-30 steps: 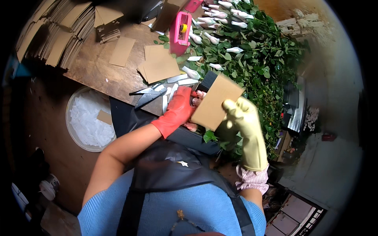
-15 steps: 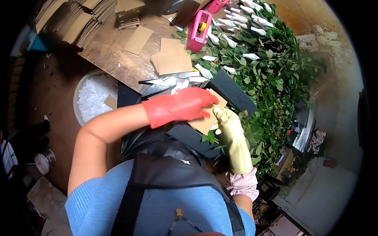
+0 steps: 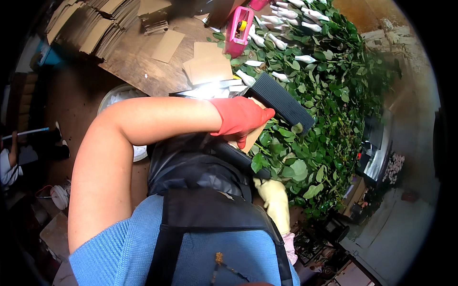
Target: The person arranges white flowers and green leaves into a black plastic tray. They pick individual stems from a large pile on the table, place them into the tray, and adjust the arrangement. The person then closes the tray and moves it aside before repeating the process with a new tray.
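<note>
My left hand (image 3: 244,119), in a red rubber glove, is closed over a tan cardboard sheet (image 3: 258,135), its thumb and fingers reaching to opposite edges. The sheet lies between two black ribbed pads (image 3: 282,102), with leafy green stems (image 3: 276,143) coming out beside it. Below the near pad is my right hand (image 3: 272,193), in a pale yellow glove with a striped cuff. Leaves and the pad's end hide part of its fingers, and whether it grips anything does not show.
Cut flowers with white-wrapped heads (image 3: 276,42) and dense foliage (image 3: 329,119) fill the right side. Loose cardboard sheets (image 3: 207,66), a pink tape dispenser (image 3: 237,33) and cardboard stacks (image 3: 98,35) sit on the wooden table (image 3: 138,66). Behind my left arm stands a white tub (image 3: 107,99).
My left hand has moved right and down onto the cardboard and closed over it. My right hand has left the cardboard and dropped toward me, below the near pad. More leaves now show beside the cardboard.
</note>
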A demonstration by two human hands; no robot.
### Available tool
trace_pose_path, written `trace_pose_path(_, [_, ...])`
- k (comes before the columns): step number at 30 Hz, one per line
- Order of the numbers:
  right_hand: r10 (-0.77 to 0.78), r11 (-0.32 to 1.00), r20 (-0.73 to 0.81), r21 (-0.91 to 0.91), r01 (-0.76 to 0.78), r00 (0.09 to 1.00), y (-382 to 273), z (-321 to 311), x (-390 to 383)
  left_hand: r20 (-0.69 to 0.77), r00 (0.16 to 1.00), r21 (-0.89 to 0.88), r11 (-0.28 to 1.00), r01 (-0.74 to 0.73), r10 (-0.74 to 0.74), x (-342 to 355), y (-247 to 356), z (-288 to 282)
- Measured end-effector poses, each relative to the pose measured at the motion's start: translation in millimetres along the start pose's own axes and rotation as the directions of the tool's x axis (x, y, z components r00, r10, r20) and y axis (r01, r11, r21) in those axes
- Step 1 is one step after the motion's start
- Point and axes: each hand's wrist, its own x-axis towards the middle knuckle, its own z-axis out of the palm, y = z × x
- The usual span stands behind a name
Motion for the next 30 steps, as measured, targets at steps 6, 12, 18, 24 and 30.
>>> trace_pose_path(6, [-0.405, 0.562, -0.848, 0.064, 0.825, 0.341, -66.6, -54.1, -44.8, -0.122, 0.989, -0.130, 0.989, 0.069, -0.085, 24.6, -30.6, 40.1])
trace_pose_path(12, [-0.472, 0.834, -0.875, -0.402, 0.379, 0.110, -72.7, -108.1, -12.7, -0.370, 0.907, 0.094, 0.979, -0.179, 0.202, 21.5, -33.1, 43.8])
trace_pose_path(18, [-0.187, 0.823, -0.886, 0.095, 0.560, 0.425, -49.8, -90.6, 45.1, -0.055, 0.998, 0.019, 0.999, -0.043, 0.044, 17.3, -21.5, -14.8])
trace_pose_path(24, [0.019, 0.810, -0.776, 0.382, 0.446, 0.630, -52.1, -91.0, 55.6, -0.019, 0.810, 0.492, 0.711, -0.503, 0.586, -20.1, -6.3, 31.6])
trace_pose_path(30, [0.155, 0.507, -0.476, 0.790, 0.344, 0.866, -69.8, -140.0, 13.9, -0.303, 0.627, 0.295, 0.696, -0.654, 0.718, 5.8, -77.6, 88.2])
